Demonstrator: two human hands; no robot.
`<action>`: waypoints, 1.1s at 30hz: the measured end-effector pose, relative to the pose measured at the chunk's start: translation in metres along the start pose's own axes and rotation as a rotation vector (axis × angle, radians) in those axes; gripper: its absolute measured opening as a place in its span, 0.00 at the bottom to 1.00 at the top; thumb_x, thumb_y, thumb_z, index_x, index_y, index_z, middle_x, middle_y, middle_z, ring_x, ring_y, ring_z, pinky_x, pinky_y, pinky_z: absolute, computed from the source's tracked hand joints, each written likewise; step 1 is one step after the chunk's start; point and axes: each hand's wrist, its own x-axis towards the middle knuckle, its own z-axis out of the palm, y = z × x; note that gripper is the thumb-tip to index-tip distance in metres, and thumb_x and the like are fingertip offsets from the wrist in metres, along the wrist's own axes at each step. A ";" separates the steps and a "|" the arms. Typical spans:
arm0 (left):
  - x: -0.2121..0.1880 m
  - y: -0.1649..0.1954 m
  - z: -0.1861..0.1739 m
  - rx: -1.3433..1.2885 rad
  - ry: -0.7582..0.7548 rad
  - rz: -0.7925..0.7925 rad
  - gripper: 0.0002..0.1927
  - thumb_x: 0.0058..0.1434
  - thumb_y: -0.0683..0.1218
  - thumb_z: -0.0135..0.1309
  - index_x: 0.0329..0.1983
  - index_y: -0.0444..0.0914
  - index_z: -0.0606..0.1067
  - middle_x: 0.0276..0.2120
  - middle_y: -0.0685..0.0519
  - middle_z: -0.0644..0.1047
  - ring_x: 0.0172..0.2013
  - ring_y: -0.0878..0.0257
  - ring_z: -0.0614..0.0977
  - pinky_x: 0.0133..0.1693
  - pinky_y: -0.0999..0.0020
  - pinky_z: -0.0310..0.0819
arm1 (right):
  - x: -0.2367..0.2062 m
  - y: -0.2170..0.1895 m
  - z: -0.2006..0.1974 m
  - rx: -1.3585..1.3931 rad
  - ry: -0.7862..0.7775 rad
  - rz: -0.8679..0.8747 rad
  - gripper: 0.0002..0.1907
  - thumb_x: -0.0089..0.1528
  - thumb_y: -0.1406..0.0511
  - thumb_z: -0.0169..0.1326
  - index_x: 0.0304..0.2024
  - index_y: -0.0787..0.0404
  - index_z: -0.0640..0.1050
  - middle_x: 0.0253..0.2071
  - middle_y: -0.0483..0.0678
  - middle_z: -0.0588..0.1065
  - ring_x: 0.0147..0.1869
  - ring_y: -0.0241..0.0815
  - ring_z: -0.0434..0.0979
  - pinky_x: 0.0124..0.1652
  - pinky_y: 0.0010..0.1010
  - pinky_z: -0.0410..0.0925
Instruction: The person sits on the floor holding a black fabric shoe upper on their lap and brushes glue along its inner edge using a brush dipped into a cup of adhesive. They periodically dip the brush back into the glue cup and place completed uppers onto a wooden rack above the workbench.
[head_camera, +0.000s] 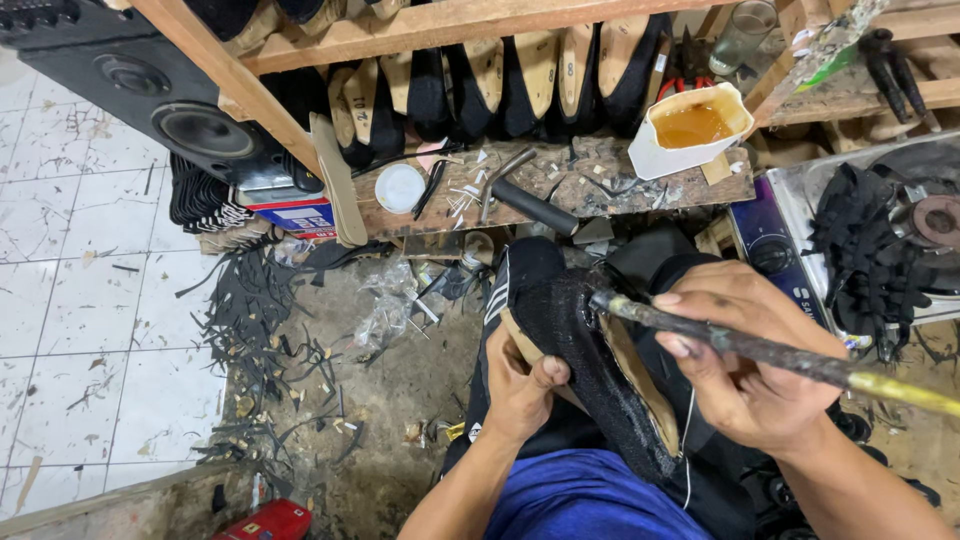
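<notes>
My left hand (520, 385) grips a black shoe upper (585, 370) stretched over a tan insole, resting on my lap. My right hand (745, 360) holds a long glue-crusted brush (790, 358) with a yellow handle end; its tip touches the upper's top edge near the centre. A cut white plastic container of amber glue (690, 125) stands on the low wooden bench (620, 190) just beyond.
A hammer (520, 195) and a white lid (400, 187) lie on the bench. Rows of shoe soles (520, 75) fill the wooden rack behind. A black speaker (170, 105) stands at the left, a gas stove (880, 220) heaped with black pieces at the right. Black scraps litter the floor.
</notes>
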 end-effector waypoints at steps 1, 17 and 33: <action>0.001 0.002 0.001 0.005 -0.008 -0.005 0.30 0.59 0.50 0.70 0.57 0.30 0.71 0.37 0.54 0.78 0.31 0.69 0.77 0.34 0.75 0.73 | 0.000 0.000 0.001 -0.027 0.014 -0.006 0.11 0.61 0.77 0.60 0.46 0.73 0.77 0.41 0.55 0.77 0.43 0.46 0.80 0.43 0.29 0.73; 0.009 0.010 -0.001 0.067 -0.037 -0.064 0.34 0.59 0.55 0.69 0.59 0.30 0.72 0.45 0.53 0.79 0.43 0.66 0.81 0.46 0.71 0.76 | 0.017 0.009 -0.004 0.093 -0.196 -0.178 0.10 0.56 0.74 0.57 0.41 0.69 0.76 0.37 0.53 0.76 0.41 0.49 0.79 0.46 0.44 0.72; 0.039 -0.002 -0.015 -0.589 0.050 -0.515 0.35 0.69 0.66 0.53 0.70 0.39 0.70 0.52 0.39 0.78 0.46 0.46 0.84 0.39 0.58 0.85 | 0.053 0.323 -0.011 -0.733 -0.127 0.348 0.14 0.61 0.62 0.69 0.37 0.66 0.82 0.34 0.61 0.77 0.37 0.62 0.78 0.38 0.48 0.68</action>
